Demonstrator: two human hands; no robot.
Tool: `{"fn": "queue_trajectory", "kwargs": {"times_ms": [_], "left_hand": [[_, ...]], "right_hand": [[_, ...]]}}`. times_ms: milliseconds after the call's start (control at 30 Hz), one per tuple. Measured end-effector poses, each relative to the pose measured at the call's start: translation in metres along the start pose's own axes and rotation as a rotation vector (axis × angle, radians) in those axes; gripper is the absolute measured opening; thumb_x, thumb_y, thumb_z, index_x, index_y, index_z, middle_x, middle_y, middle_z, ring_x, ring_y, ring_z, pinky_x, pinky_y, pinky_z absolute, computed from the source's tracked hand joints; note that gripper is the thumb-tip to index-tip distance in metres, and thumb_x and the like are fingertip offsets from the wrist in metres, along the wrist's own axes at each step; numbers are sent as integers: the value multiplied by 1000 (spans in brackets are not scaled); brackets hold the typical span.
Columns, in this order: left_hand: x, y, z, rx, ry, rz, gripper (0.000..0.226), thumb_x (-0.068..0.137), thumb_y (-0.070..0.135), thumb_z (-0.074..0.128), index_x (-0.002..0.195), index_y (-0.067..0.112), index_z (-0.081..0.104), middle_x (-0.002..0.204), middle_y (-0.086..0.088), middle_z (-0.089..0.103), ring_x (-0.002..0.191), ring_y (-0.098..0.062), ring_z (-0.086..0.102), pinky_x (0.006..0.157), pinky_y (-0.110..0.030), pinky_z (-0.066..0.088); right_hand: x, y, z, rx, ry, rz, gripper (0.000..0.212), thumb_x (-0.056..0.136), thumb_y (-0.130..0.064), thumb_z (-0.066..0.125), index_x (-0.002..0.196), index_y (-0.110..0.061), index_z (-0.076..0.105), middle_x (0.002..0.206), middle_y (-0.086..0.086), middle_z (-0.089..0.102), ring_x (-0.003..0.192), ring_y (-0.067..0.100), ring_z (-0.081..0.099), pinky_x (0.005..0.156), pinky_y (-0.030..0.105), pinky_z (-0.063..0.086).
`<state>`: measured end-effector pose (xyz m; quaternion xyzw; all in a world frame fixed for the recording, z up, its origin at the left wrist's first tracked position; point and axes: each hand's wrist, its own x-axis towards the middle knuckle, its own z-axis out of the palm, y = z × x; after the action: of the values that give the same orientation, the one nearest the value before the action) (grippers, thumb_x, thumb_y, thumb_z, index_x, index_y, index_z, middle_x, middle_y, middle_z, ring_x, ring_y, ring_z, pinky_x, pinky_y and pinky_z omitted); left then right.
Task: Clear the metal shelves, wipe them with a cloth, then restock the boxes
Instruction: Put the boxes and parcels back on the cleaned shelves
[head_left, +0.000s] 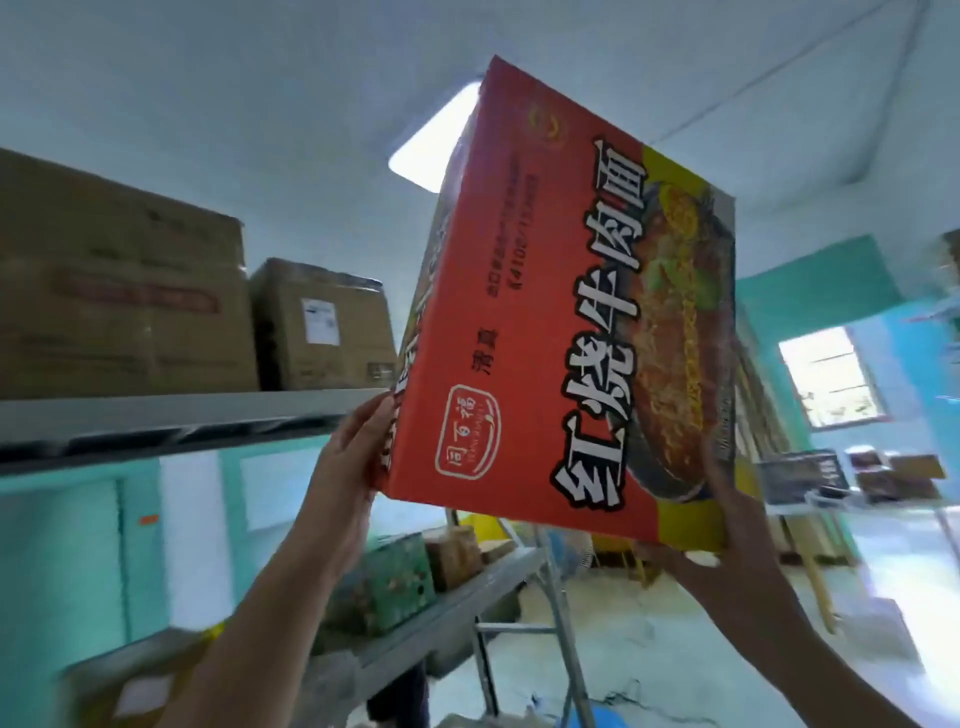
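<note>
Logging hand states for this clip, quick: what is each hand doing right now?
Left hand: open, pressed flat on the side of the red box.
Right hand: under the box's lower corner; fingers hidden, cannot tell.

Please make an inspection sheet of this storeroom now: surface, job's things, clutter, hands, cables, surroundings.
Surface: grey metal upper shelf and lower shelf.
Job's things: red box held tilted in the air beside the upper shelf; large brown carton and smaller brown carton stand on it.
Clutter: small boxes on the lower shelf.
Hands: left hand flat on the box's left side; right hand at its lower right corner, fingers mostly hidden.
Cables: thin line on the ceiling, kind unclear.
Surroundings: ceiling light, window, teal wall.
</note>
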<state>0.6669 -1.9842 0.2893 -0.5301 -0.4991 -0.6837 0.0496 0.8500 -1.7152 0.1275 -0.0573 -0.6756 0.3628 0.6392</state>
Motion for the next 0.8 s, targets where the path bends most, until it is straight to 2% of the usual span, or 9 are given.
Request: {"fn": "queue_trajectory", "kwargs": {"times_ms": [133, 233, 400, 467, 533, 633, 700, 733, 800], "left_hand": [[-23, 96, -68, 208, 125, 116, 67, 91, 55, 64, 129, 0, 58, 121, -36, 60, 101, -39, 62, 93, -56, 46], [-52, 163, -103, 338, 224, 190, 61, 92, 53, 61, 130, 5, 61, 123, -28, 65, 105, -39, 64, 95, -54, 47], [-116, 244, -157, 528, 367, 277, 57, 91, 59, 59, 126, 15, 66, 119, -16, 70, 108, -37, 68, 95, -56, 53], [-143, 270, -178, 579, 439, 313, 33, 103, 42, 46, 102, 32, 77, 100, 0, 77, 93, -20, 73, 86, -43, 59], [-165, 297, -193, 642, 465, 369, 50, 104, 25, 39, 78, 39, 79, 80, 11, 76, 75, -5, 72, 72, -26, 60], [-198, 344, -207, 702, 523, 386, 43, 97, 24, 49, 71, 37, 80, 74, 11, 76, 67, -4, 72, 61, -24, 60], [-216, 381, -223, 624, 507, 412, 20, 82, 40, 65, 77, 28, 80, 82, 5, 77, 75, -10, 73, 73, -30, 62], [-226, 401, -235, 601, 497, 426, 22, 78, 44, 73, 86, 25, 78, 93, 0, 76, 84, -14, 71, 81, -34, 60], [-242, 432, -253, 541, 487, 449, 21, 91, 40, 67, 104, 24, 70, 118, -9, 72, 102, -20, 69, 88, -37, 60]], "right_hand": [[25, -57, 82, 215, -107, -92, 117, 57, -42, 92, 153, -53, 26, 135, 1, 47, 122, 18, 52, 94, 38, 52], [26, -102, 135, 351, -145, -137, 113, 55, -39, 89, 149, -60, 30, 130, 3, 45, 114, 25, 59, 92, 43, 55], [17, -184, 209, 567, -255, -198, 109, 52, -75, 83, 147, -63, 31, 120, -9, 45, 107, 16, 62, 98, 45, 54], [0, -222, 240, 616, -271, -266, 109, 57, -66, 83, 152, -53, 32, 118, -14, 44, 101, 5, 59, 92, 39, 57], [-15, -258, 269, 652, -285, -322, 110, 58, -54, 83, 154, -47, 31, 119, -19, 42, 101, 4, 56, 90, 33, 56], [-37, -312, 312, 726, -335, -374, 108, 60, -53, 81, 154, -51, 27, 123, -20, 41, 105, 3, 54, 93, 27, 54], [-48, -344, 336, 813, -393, -354, 107, 58, -59, 81, 151, -58, 28, 125, -15, 43, 107, 7, 56, 95, 31, 54], [-54, -365, 348, 878, -425, -328, 106, 56, -60, 81, 148, -61, 29, 126, -12, 44, 108, 10, 58, 95, 31, 55], [-65, -402, 366, 1017, -487, -243, 102, 54, -57, 83, 144, -61, 35, 129, -5, 45, 108, 11, 63, 89, 24, 57]]}}
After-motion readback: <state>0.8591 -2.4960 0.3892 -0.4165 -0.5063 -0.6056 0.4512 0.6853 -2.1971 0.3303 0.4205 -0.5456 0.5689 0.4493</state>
